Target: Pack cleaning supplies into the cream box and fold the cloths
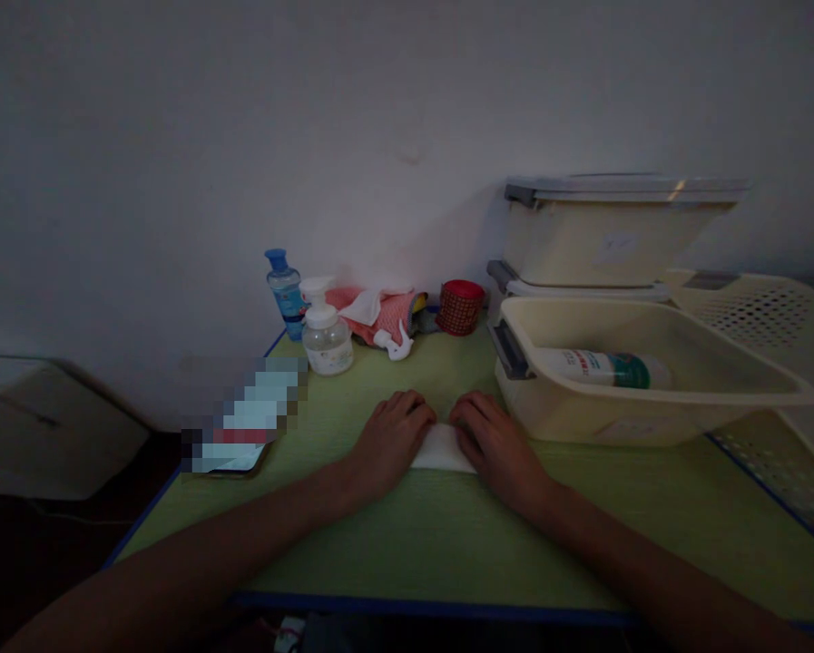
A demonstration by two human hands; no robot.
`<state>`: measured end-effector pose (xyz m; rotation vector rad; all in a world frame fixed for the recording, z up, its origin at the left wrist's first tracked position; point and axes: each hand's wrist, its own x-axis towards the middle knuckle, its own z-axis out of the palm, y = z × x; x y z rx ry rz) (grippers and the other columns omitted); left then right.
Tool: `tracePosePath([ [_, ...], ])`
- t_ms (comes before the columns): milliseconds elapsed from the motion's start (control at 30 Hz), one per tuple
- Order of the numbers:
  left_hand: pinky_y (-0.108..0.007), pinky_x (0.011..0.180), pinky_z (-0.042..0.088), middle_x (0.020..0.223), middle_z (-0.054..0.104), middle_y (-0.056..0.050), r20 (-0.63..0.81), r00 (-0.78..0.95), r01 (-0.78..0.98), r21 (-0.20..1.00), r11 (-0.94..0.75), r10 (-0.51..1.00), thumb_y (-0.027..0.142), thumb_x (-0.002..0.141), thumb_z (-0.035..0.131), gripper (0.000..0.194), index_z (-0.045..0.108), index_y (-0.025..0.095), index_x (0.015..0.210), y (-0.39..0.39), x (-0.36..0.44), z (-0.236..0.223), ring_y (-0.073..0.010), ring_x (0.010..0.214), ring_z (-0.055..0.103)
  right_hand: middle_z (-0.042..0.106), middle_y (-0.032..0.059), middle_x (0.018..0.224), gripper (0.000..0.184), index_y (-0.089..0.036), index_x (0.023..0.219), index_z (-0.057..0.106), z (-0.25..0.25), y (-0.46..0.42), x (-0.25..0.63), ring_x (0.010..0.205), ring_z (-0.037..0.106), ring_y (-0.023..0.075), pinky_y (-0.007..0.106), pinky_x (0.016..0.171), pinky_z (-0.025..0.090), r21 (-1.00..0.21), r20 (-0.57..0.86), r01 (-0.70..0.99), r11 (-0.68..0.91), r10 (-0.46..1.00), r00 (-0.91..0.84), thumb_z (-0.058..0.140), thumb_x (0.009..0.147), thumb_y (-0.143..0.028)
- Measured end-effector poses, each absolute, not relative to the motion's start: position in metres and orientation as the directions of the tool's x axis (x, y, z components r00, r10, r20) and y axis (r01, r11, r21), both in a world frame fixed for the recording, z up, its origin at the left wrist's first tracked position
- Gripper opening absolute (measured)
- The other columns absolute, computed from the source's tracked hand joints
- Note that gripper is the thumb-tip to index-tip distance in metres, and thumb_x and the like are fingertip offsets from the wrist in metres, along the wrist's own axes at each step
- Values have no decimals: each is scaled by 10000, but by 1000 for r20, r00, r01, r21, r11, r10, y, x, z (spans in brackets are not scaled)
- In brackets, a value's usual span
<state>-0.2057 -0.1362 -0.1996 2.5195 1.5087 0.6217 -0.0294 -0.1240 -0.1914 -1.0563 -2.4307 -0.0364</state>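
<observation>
A folded white cloth or tissue lies flat on the green table, near its middle. My left hand rests on the cloth's left side with its fingers curled down against it. My right hand presses on the right side, fingers bent and close together. Both hands meet over the cloth's far edge and cover much of it. The room is dim.
A cream bin holding a lying bottle stands right, lidded bins behind, a perforated basket beside. At the back: blue bottle, pump bottle, pink cloth, red cup. A phone lies left.
</observation>
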Motion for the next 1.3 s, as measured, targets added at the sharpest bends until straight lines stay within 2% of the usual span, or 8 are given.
tracePosePath([
  [133,-339,801,421,973,546,-49,266,414,802,345,-487,870,138,873,418,151,559,154,924,-136,-206,-198,-191,923,493,631,105,939,203,-117,905,602,-188,-131,-25,858,577,200,356,760,515,-105,555,585,804,535,-636,424,824,-60],
  [233,-334,802,425,978,543,-59,263,411,801,353,-483,873,136,874,404,156,551,147,926,-136,-206,-199,-188,921,492,613,143,1097,278,-79,1072,574,-188,-140,-26,1003,567,216,381,864,495,-59,528,527,848,475,-704,397,861,-117],
  [333,-343,818,426,980,545,-63,260,393,805,367,-466,882,157,883,386,163,543,145,925,-136,-205,-199,-184,922,494,516,207,1243,415,-11,1219,475,-191,-148,-28,1140,499,268,443,938,451,-57,389,557,829,532,-752,461,838,-178],
  [500,-383,837,431,995,546,-64,241,365,814,387,-434,899,198,883,371,172,528,155,937,-137,-208,-198,-197,950,495,403,205,1345,536,-41,1326,363,-194,-151,-28,1253,381,256,443,1002,391,-170,182,625,762,647,-740,467,839,-238],
  [633,-402,888,431,1059,534,-88,314,309,793,436,-425,898,175,862,374,192,495,148,1008,-138,-211,-197,-202,1008,491,361,192,1375,548,-76,1339,356,-192,-152,-25,1283,330,250,443,1030,349,-208,157,614,761,646,-747,474,843,-277],
  [767,-374,1038,336,1297,421,-140,441,368,724,416,-550,818,147,861,335,339,402,115,1193,-147,-210,-193,-187,1228,372,358,193,1377,548,-77,1331,367,-192,-153,-25,1286,323,255,447,1036,337,-200,163,608,769,638,-753,484,838,-283],
  [967,-388,1097,242,1449,201,-206,240,623,708,233,-667,745,330,887,371,595,176,20,1355,-163,-199,-199,-228,1360,136,333,196,1390,587,-61,1351,322,-191,-153,-27,1285,327,254,454,1044,321,-182,140,612,769,637,-758,482,820,-253],
  [1300,-435,1087,246,1441,153,-232,91,583,763,279,-583,807,393,887,365,640,166,17,1364,-162,-197,-201,-260,1347,133,315,220,1390,606,-45,1362,288,-187,-155,-27,1303,287,258,499,1051,264,-211,86,622,754,648,-756,451,807,-224],
])
